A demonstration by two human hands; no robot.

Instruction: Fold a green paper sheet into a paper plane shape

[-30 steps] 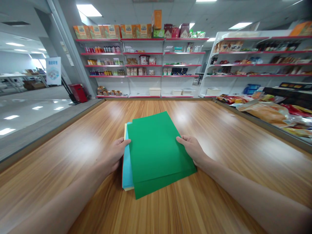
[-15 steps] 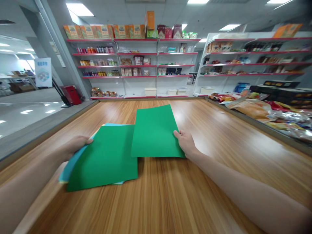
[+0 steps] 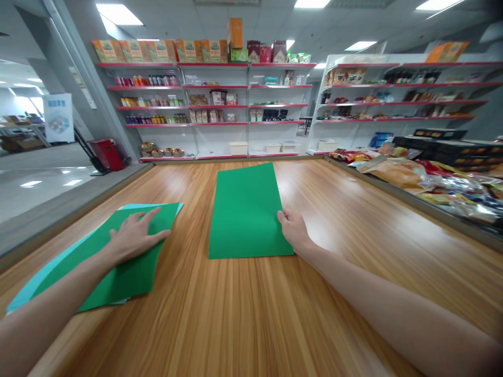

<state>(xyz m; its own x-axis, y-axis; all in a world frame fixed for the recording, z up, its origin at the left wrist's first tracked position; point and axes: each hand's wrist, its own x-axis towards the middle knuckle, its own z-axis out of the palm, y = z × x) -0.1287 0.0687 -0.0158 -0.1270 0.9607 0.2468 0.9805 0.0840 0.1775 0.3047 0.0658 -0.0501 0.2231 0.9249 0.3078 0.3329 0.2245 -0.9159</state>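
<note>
A green sheet of paper is pinched at its right edge by my right hand, thumb on top and the other fingers hidden beneath. Its far edge looks slightly lifted over the wood-grain tabletop. To the left lies a stack of coloured sheets, a green sheet uppermost with a light blue sheet showing along its left side. My left hand rests palm down on that stack with the fingers spread.
Packaged snacks and black boxes line the right side beyond the raised table edge. Stocked shelves stand behind the table. A red case and a sign board are on the floor at left.
My left hand has let go of the stack's left edge and now lies flat on top. The stack has shifted left, apart from the green sheet in my right hand.
</note>
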